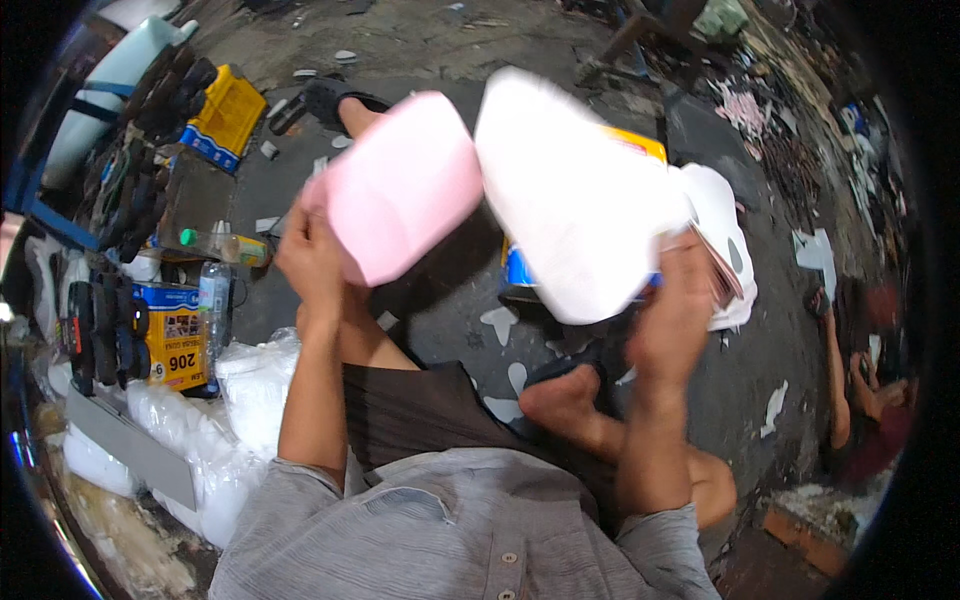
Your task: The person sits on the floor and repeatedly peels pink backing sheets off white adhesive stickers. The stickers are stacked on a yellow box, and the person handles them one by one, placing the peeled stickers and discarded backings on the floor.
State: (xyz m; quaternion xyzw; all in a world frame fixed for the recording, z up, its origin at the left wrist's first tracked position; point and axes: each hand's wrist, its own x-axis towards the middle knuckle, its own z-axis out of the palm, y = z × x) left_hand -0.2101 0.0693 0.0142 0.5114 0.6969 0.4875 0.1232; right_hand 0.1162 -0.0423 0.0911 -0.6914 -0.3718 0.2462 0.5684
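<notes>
My left hand (310, 258) is closed on the lower left edge of a pink sheet (405, 190) with rounded corners, held up in front of me. On the other side my right hand (672, 315), smeared by motion, grips the lower right edge of a larger white sheet (570, 200). The two sheets almost meet at the middle. Behind the white sheet, mostly hidden, stands a yellow and blue tin (518, 272). White cut-out sheets (742, 245) lie in a pile just right of my right hand, with brownish layers beside it.
White scraps (498, 322) litter the dark floor. To the left are plastic-wrapped white bundles (255, 385), a yellow tin (172, 345), a clear bottle (212, 300) and black sandals (100, 325) on a rack. Another person's hands (875, 390) show at the far right.
</notes>
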